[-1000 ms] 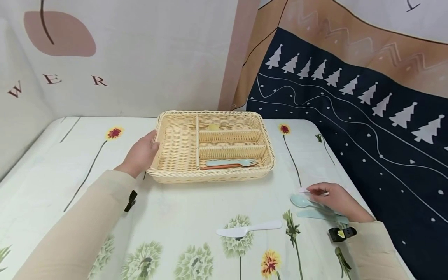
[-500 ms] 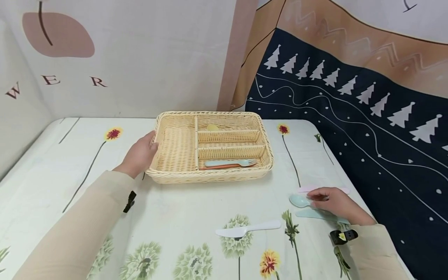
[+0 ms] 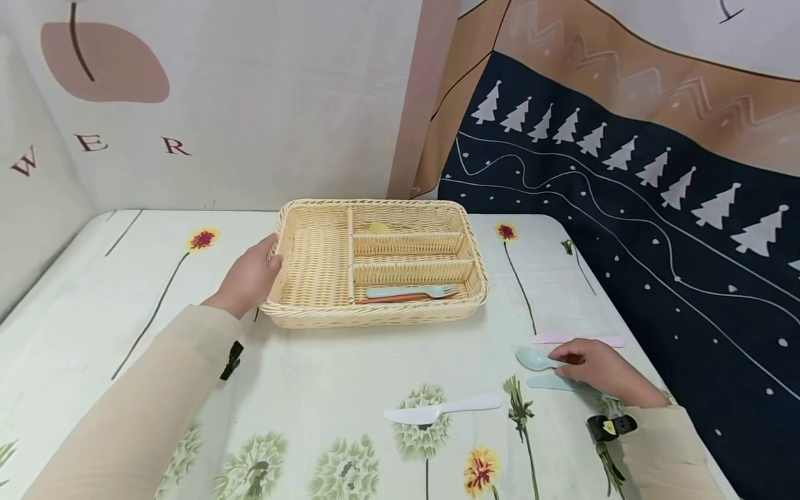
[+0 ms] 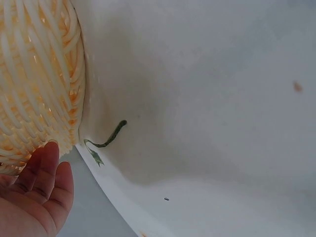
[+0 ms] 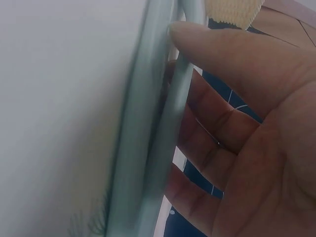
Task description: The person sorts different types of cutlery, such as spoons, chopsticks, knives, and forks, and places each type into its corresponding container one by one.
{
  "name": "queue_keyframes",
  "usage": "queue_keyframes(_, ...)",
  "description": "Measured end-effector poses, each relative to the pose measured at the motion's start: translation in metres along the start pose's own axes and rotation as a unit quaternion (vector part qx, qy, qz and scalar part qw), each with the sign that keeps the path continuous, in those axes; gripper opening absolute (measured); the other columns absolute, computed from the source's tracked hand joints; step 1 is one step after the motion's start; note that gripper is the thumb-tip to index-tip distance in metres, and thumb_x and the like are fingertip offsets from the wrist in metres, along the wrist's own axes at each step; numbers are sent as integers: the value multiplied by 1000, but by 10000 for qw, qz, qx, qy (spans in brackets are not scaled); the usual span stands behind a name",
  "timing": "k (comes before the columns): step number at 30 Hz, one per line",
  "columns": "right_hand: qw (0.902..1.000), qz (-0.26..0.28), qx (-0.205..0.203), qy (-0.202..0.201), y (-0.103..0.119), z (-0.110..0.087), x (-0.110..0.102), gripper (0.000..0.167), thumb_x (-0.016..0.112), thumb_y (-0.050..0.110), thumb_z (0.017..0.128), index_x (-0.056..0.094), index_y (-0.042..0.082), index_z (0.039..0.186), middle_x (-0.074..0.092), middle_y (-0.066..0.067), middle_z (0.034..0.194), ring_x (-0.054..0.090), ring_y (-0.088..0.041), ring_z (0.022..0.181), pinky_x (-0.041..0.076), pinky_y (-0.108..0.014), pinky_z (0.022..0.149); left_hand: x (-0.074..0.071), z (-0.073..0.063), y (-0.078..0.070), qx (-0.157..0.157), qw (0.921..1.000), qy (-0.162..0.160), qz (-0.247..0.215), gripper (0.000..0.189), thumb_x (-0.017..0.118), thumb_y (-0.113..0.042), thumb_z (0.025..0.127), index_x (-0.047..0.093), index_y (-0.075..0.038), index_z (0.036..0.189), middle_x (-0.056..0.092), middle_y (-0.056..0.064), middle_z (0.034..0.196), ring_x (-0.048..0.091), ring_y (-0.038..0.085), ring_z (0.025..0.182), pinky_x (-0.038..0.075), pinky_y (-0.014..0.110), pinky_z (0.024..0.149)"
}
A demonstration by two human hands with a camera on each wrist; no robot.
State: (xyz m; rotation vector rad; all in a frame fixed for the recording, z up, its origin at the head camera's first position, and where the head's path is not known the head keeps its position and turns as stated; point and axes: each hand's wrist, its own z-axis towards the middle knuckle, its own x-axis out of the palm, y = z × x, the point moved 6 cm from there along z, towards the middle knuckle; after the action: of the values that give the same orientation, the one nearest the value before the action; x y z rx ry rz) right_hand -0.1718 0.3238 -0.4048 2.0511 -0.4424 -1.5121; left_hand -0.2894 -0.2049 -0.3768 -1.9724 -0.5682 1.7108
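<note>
Left hand (image 3: 248, 274) grips the basket (image 3: 375, 317) at its left end, right hand (image 3: 603, 369) pinches the blue spoon (image 3: 533, 358) front-right of the basket; risk: pinch snags the blue knife (image 3: 551, 382), since it lies right alongside.

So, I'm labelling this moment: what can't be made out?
Head view: handle of the blue spoon, largely behind the right hand.
Head view: what the yellow piece is; a divider hides part of it.
Left wrist view: most of the basket, cut off by the picture's edges.

Pale-blue spoon (image 3: 541, 359), bowl leftward; compartmented wicker basket (image 3: 375, 319), upright.
</note>
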Motion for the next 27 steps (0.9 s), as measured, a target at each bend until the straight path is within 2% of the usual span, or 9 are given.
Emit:
queue_keyframes(10,9997,-174,60,-131,0,-4,0,24,69,16,89,70,4,109,66,-4,101,57,-11,83,50,-23,67,1,1,1,8,10000,-7,64,58,28,-22,106,5,6,152,17,30,154,17,47,141,20,58,114)
queue_keyframes(15,9992,-248,-38,-321,4,-5,-6,27,69,16,89,69,2,112,66,-5,100,57,-11,84,50,-23,66,0,0,-1,-10,10000,3,97,58,29,-20,106,6,5,152,18,30,155,17,46,142,21,57,115)
queue_keyframes(23,9925,-552,-612,-907,24,-2,-23,21,68,5,88,70,2,109,66,-4,97,54,3,81,53,-24,68,0,-2,-2,6,9999,-36,147,57,29,-20,106,6,5,152,19,30,154,18,46,141,21,57,115)
queue_keyframes(27,9887,-668,-747,-1119,36,3,-31,21,69,4,87,70,1,108,67,-5,97,53,3,82,54,-22,67,1,-1,0,2,9999,-42,128,57,30,-20,106,6,5,152,19,30,154,19,46,141,21,57,114)
